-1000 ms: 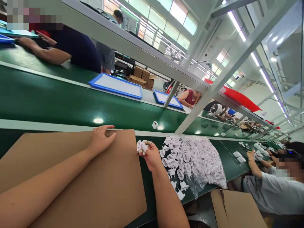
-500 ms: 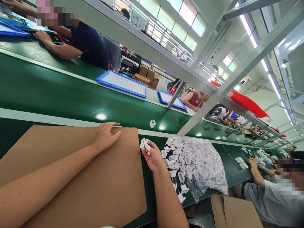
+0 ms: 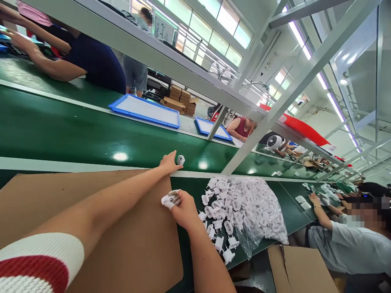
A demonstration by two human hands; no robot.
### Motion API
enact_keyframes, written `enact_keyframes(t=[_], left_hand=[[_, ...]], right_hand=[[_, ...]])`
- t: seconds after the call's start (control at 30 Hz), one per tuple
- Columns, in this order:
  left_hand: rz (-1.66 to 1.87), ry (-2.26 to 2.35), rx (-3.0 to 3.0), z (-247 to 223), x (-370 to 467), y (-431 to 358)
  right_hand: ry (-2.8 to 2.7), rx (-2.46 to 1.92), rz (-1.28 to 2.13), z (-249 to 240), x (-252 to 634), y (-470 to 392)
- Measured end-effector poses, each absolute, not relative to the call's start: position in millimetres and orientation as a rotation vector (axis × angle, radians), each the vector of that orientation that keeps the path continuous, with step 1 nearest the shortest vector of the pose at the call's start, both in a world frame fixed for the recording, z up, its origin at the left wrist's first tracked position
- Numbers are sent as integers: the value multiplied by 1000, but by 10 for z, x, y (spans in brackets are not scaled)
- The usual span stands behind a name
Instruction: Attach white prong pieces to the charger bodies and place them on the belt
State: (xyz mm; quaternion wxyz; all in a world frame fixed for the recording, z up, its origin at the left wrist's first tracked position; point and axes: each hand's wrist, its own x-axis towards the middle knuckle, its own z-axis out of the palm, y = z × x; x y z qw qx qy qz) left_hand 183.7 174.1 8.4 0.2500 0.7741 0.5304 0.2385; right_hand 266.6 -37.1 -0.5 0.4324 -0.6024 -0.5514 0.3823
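My left hand [image 3: 169, 163] reaches over the far edge of the cardboard sheet [image 3: 131, 244], thumb and fingers spread apart. Right beside its fingertips, on the green belt, stands a small white plastic housing [image 3: 181, 160] with an opening on top; whether they touch I cannot tell. My right hand [image 3: 184, 208], with white finger covers, is closed around a white plastic plug piece [image 3: 167, 200] above the sheet's right edge. To its right, many similar white plug pieces [image 3: 218, 224] spill from a clear plastic bag [image 3: 262, 211].
Blue-rimmed trays [image 3: 145, 110] lie across the green belt [image 3: 61, 130]. A slanted metal post [image 3: 244, 150] rises beyond the bag. A co-worker [image 3: 345, 240] sits at the right, near an open cardboard box [image 3: 305, 268]. Another person [image 3: 94, 61] works across the belt.
My left hand has moved right and forward from the cardboard to the white housing. The housing has shifted left in view. My right hand has turned and come left with its plug piece.
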Motion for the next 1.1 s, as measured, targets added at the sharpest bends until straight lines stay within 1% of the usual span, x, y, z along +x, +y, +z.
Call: enact_keyframes(t=[0.13,0.3,0.4,0.53,0.63,0.73,0.9,1.0,1.1], left_hand=[[626,1370,2107,121,1828,1833],[710,1381,2086,177,1553,1647],[741,1333,2079,207,1267,1285],[719,1218,2047,227,864,561],[668,1144,1969,178,674,100],[698,1066,1887,30,581,-100],[869,885,1975,-240,509,-71],[880,853,1972,-280,494,-51],[901,859,1962,-273,494,-59]], right_hand=[[-1242,-1579,845,96,2678,-331],[-914,-1387,986,184,2711,-255],[-891,-1346,1012,187,2721,-253],[-937,-1326,1007,208,2658,-321],[-1169,-1359,817,225,2572,-405],[-1523,-1347,562,200,2497,-488],[-1908,-1322,277,74,2425,-562],[-2035,-1328,107,34,2395,-573],[-2125,-1320,30,66,2359,-579]])
